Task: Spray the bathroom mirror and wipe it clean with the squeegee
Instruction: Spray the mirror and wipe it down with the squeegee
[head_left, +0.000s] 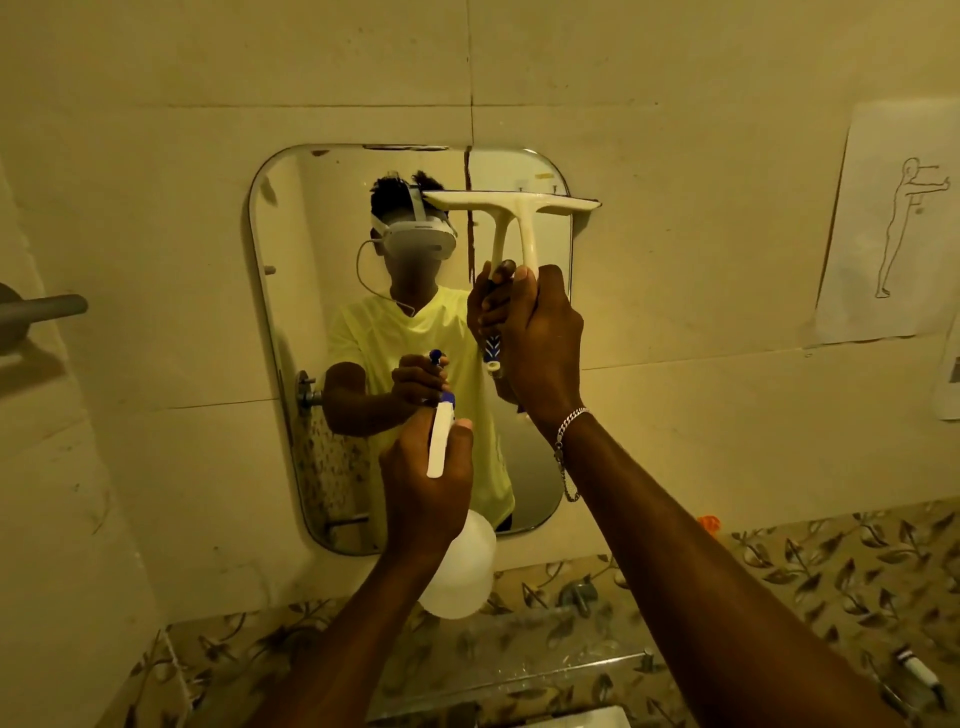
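I have the mirror (415, 467) ahead of me on the pale wall, and I place everything else by it. My right hand (540, 332) is closed around the handle of the squeegee (511, 208), which stands upright against the mirror's upper right part; its white blade runs level near the top edge, with the right end reaching just past the mirror's right rim. My left hand (423, 483) is wrapped around the neck of the spray bottle (457, 566), held in front of the mirror's lower middle, its blue-tipped nozzle pointing at the glass. A chain bracelet (569, 436) hangs on my right wrist. To the right of the mirror, well apart, a paper sheet with a line drawing of a figure (893, 228) is stuck to the wall. Below the mirror runs leaf-patterned tiling (831, 566).
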